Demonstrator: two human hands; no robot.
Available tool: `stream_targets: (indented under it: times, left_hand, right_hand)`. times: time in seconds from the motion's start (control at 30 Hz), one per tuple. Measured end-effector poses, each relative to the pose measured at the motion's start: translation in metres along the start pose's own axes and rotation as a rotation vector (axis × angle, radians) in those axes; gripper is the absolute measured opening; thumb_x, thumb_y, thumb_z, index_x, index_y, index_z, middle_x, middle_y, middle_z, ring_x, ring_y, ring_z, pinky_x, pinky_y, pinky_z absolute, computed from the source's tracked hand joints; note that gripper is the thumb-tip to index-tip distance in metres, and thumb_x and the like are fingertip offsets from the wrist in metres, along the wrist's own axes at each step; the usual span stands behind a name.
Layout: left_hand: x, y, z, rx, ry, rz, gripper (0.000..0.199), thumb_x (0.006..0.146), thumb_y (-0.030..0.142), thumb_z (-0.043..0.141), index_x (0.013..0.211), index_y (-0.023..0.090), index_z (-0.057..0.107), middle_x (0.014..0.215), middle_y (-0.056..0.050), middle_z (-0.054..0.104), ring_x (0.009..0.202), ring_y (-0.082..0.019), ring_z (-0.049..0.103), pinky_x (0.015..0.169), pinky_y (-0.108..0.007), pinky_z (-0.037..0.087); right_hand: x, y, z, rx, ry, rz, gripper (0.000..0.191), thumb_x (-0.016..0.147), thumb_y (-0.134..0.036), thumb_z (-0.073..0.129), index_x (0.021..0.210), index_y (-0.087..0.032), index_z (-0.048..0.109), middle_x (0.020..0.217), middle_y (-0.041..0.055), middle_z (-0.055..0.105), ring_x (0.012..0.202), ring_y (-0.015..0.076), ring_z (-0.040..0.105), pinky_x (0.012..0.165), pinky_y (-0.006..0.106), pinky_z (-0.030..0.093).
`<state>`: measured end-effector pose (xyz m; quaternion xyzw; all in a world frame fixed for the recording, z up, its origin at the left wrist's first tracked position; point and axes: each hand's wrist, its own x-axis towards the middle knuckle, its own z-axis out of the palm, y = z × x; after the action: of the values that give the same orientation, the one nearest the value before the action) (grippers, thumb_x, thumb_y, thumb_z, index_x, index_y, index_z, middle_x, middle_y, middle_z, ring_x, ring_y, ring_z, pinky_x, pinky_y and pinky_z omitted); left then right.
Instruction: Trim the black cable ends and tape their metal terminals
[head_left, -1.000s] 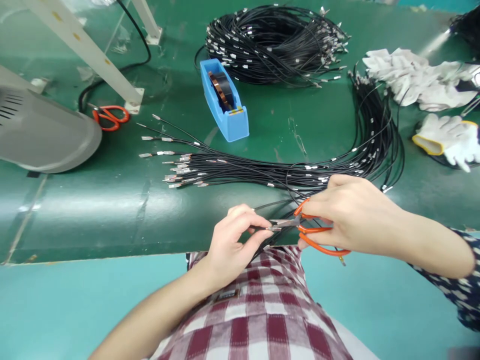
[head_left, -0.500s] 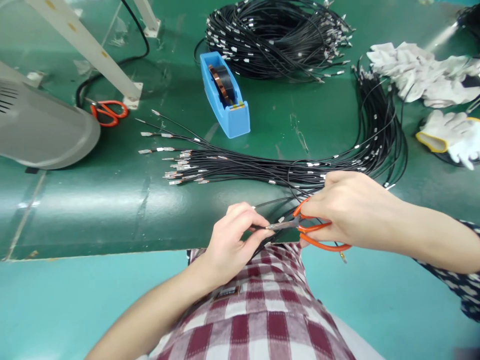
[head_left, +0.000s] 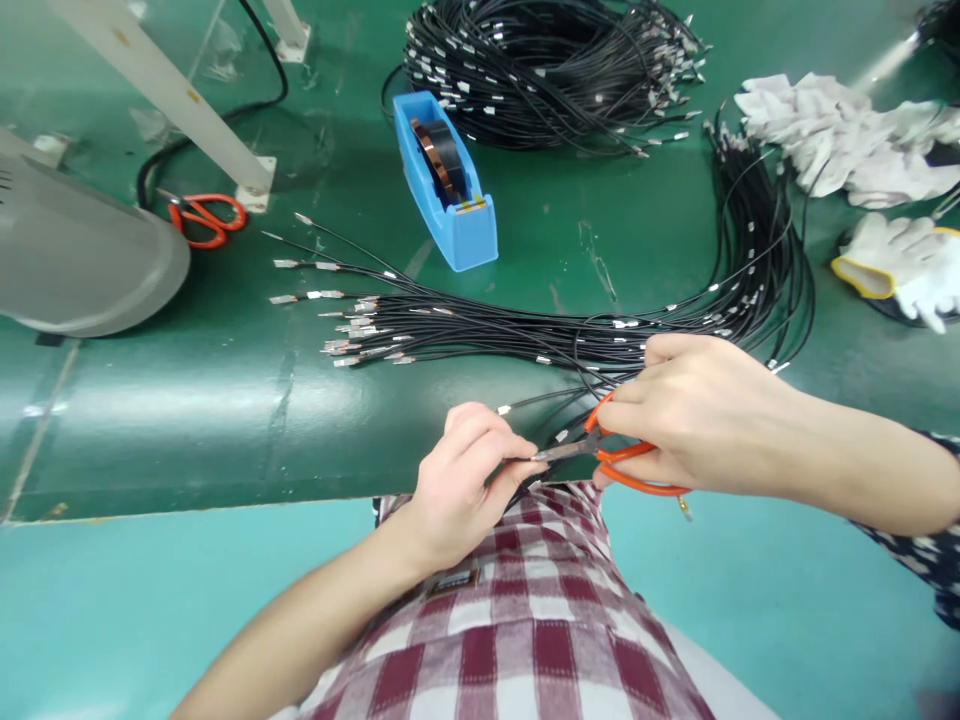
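Note:
My right hand (head_left: pixel 675 420) grips orange-handled scissors (head_left: pixel 637 470), with the blades pointing left toward my left fingertips. My left hand (head_left: pixel 469 485) is closed in a pinch on a thin black cable, whose end lies at the blade tips; its fine detail is too small to make out. Just behind both hands a bundle of black cables (head_left: pixel 487 335) with white labels stretches across the table and curves up at the right. A few loose cables run beneath my hands at the table edge.
A blue tape dispenser (head_left: pixel 469 235) stands behind the bundle, near a big coil of black cables (head_left: pixel 525 90). White gloves (head_left: pixel 847 140) lie at right. Another pair of orange scissors (head_left: pixel 214 220) rests at left beside a grey rounded housing (head_left: pixel 90 250) and a white metal leg (head_left: pixel 180 100).
The view has shifted slightly. My right hand and the scissors have moved a little left, the handles slightly closer together. My left hand keeps its pinch.

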<state>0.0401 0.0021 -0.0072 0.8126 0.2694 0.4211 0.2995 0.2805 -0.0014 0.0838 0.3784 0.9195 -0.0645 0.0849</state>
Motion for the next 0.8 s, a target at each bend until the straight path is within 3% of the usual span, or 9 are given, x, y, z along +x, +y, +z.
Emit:
stream_targets:
  times: [0.47,0.63,0.8]
  left_hand:
    - [-0.006,-0.002,0.004,0.071,0.016,0.061,0.005,0.09,0.015,0.068,0.09,0.018,0.064,0.075,0.0,0.061,0.07,-0.014,0.058,0.07,-0.031,0.051]
    - [-0.01,-0.002,0.005,0.078,0.01,0.075,0.004,0.091,0.016,0.067,0.09,0.018,0.064,0.074,0.0,0.06,0.069,-0.014,0.057,0.07,-0.032,0.052]
    - [-0.011,-0.001,0.005,0.059,-0.012,0.06,0.006,0.091,0.015,0.067,0.09,0.019,0.063,0.074,0.0,0.061,0.068,-0.014,0.057,0.07,-0.031,0.052]
  right_hand:
    - [0.003,0.001,0.011,0.062,-0.027,-0.026,0.025,0.086,-0.019,0.057,0.062,-0.018,0.053,0.053,0.0005,0.064,0.043,0.0107,0.042,0.06,0.032,0.022]
    - [0.001,0.002,0.022,0.139,0.009,-0.015,0.027,0.086,-0.02,0.054,0.059,-0.019,0.053,0.048,-0.0007,0.06,0.042,0.0102,0.034,0.058,0.031,0.022]
    - [0.003,0.005,0.028,0.257,-0.044,0.018,0.029,0.085,-0.027,0.059,0.057,-0.02,0.052,0.049,-0.002,0.058,0.045,0.0103,0.03,0.057,0.029,0.023]
